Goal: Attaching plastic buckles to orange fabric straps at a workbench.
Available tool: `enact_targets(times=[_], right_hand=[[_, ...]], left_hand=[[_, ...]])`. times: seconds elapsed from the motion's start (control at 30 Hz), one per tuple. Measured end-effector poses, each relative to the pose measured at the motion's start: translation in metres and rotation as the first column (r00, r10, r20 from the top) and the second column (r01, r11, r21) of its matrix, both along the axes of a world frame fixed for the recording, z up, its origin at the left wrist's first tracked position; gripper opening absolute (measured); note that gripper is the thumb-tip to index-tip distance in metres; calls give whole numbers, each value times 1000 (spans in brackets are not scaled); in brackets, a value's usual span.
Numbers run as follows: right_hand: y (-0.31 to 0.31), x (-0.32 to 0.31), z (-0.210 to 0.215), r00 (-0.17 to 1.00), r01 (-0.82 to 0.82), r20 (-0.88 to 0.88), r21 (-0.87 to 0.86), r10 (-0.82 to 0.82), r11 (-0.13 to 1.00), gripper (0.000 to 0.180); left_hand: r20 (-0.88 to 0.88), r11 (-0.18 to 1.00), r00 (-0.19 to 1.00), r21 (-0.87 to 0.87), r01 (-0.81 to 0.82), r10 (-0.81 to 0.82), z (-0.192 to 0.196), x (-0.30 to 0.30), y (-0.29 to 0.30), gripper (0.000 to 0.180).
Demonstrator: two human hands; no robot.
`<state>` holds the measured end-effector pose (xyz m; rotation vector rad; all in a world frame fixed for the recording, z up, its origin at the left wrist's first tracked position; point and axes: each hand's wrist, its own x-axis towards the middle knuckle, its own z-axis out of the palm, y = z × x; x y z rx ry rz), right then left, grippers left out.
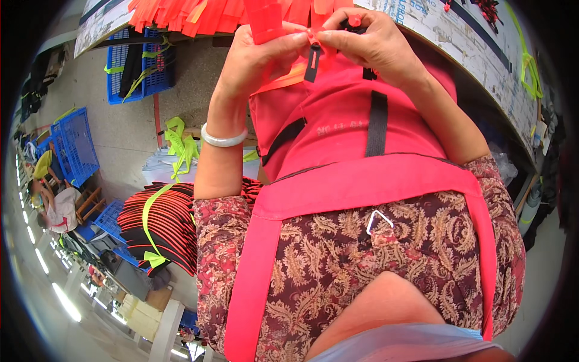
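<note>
At twelve o'clock I have both hands meeting: the left hand [254, 59] pinches a small red fitting [313, 37] and a flat, bright red strip [263, 17]; the right hand [386, 49] pinches the fitting from three o'clock. A flat black strap [312, 64] hangs toward six. I judge this fine fingertip work; the next move calls for steady, matched grips.

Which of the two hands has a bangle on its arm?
The left hand, holding an orange-red strip: a pale bangle rings its forearm. The right hand, on the other side of the black tab, has a bare forearm.
</note>
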<state>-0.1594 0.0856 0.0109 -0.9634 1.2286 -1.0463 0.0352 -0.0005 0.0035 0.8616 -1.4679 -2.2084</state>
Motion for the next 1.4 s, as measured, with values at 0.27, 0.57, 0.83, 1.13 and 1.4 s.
enact_targets(times=[0.27, 0.57, 0.83, 1.13, 1.4], right_hand=[[9, 11, -16, 972, 124, -171, -201, -159, 972, 18], [0, 6, 3, 893, -130, -420, -588, -164, 798, 19], [4, 12, -11, 878, -138, -440, -609, -188, 781, 19], [9, 8, -19, 852, -233, -448, -789, -272, 569, 34], [0, 0, 10, 925, -127, -367, -532, -93, 837, 28]], left_hand=[[-44, 967, 985, -190, -171, 165, -12, -3, 23, 14], [-140, 913, 970, -334, -235, 199, -6, -13, 26, 12], [-124, 908, 983, -382, -174, 137, -16, -6, 27, 10], [-221, 904, 962, -361, -231, 158, -13, -3, 26, 10], [-153, 928, 976, -315, -197, 156, -19, -6, 24, 11]])
